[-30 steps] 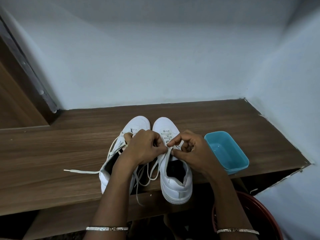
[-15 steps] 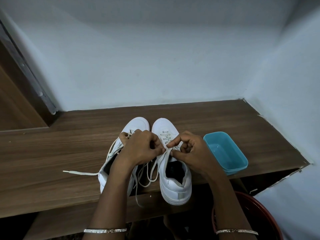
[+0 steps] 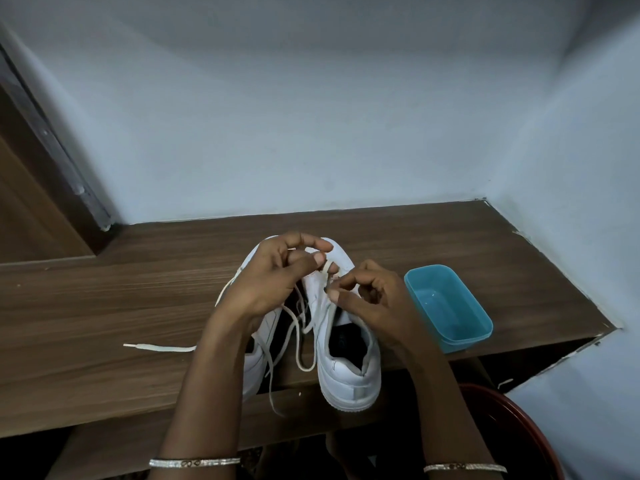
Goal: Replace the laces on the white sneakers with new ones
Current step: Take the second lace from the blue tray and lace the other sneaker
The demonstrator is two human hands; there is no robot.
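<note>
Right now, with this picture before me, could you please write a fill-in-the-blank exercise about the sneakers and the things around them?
1. The left hand pinches a white ____ over the sneakers.
2. The box beside the right hand is ____.
3. The sneakers stand on a table of brown ____.
4. One loose end lies on it, to their ____.
Missing words: lace, blue, wood, left.

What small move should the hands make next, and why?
Probably the left hand should draw the lace up until taut. It pinches the lace above the right sneaker, the right hand pinches it lower down, and slack lace lies beside that sneaker.
</note>
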